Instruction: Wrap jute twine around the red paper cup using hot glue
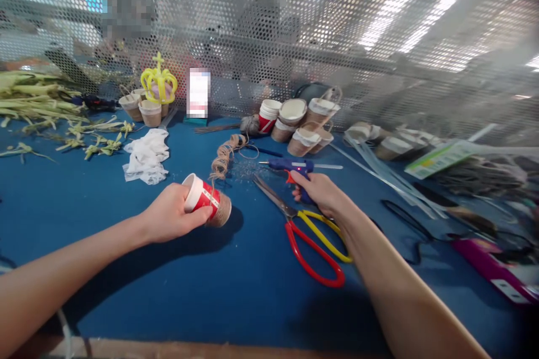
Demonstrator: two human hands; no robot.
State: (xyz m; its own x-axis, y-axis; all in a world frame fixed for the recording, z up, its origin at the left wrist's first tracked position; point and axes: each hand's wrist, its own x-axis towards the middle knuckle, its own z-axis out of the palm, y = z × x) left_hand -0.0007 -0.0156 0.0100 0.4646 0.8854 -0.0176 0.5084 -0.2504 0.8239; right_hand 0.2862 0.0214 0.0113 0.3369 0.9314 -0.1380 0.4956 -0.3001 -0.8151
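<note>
As twine (223, 213) circled its lower end, a red-and-white paper cup (205, 197) lay tilted in the grip of a worker's left hand (174, 213), its mouth toward ten o'clock and its wrapped base toward four. The hand clasped the cup from nine o'clock, thumb across its side, and a shadow on the blue table (177, 291) suggested that the cup was held off the surface. A strand ran down to it from a loose coil of twine (223, 160) just beyond, at one o'clock. Between two and three o'clock, well apart from the cup, the right hand (316, 189) was wrapped around the handle of a glue gun (289, 165), fingers by the orange trigger (290, 177); whether it was pressed could not be told. The nozzle (264, 163) pointed toward nine o'clock. The step in hand appeared to be gluing twine around the cup, whose red band was largely bare; the next move seemed to call for a steady cup and the nozzle close to the winding's edge. Scissors (290, 212) rested at three o'clock, partly beneath the right wrist. A crumpled white cloth (147, 154) lay at ten o'clock, and more cups (304, 136) stood farther off, between one and two.
</note>
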